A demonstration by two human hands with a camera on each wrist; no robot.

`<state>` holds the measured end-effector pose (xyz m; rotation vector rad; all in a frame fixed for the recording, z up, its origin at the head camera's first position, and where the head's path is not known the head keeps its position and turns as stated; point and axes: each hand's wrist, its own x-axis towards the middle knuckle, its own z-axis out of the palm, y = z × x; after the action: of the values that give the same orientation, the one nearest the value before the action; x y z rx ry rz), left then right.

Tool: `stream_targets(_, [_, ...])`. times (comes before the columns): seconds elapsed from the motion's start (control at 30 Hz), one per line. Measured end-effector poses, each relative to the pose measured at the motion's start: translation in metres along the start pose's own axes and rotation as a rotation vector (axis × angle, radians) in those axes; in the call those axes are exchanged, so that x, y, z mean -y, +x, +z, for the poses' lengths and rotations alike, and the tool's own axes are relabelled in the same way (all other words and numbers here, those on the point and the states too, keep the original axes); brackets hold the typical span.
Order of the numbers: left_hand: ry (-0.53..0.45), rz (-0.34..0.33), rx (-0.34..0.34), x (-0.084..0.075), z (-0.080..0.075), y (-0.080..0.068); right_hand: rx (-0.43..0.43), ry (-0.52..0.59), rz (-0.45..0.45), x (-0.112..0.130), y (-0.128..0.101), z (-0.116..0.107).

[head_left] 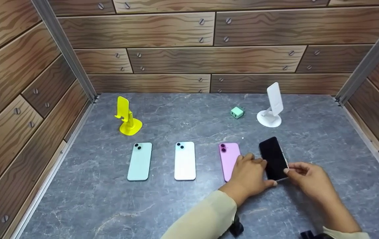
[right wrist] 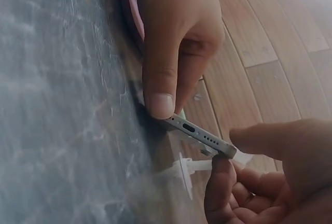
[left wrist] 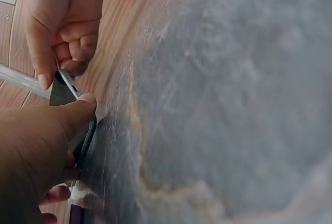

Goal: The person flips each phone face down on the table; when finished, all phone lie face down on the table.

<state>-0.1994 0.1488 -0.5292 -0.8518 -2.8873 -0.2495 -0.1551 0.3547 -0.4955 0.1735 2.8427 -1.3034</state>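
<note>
Both hands, left (head_left: pixel 249 174) & right (head_left: pixel 308 181), pinch black phone (head_left: pixel 273 158) on grey marble-look tabletop (head_left: pixel 93 199), wood-plank walls (head_left: pixel 176 59) around.

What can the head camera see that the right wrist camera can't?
Only the head view shows the yellow stand, the green phone, the white phone and the green charger. Only the right wrist view shows the black phone's port. Both show the black phone held between the left hand and right hand, and the pink phone.
</note>
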Motion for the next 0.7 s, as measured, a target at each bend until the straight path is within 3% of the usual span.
stream_targets(0.17, [-0.003, 0.003, -0.01, 0.0, -0.001, -0.001, -0.074, -0.127, -0.013, 0.006, -0.005, 0.005])
stream_targets(0.5, [-0.039, 0.018, -0.001, 0.004, -0.005, -0.001, -0.117, -0.136, 0.014, 0.013, -0.007, 0.015])
stream_targets(0.7, [-0.06, -0.014, -0.015, 0.01, -0.014, 0.001, -0.203, -0.208, -0.045, 0.019, -0.016, 0.024])
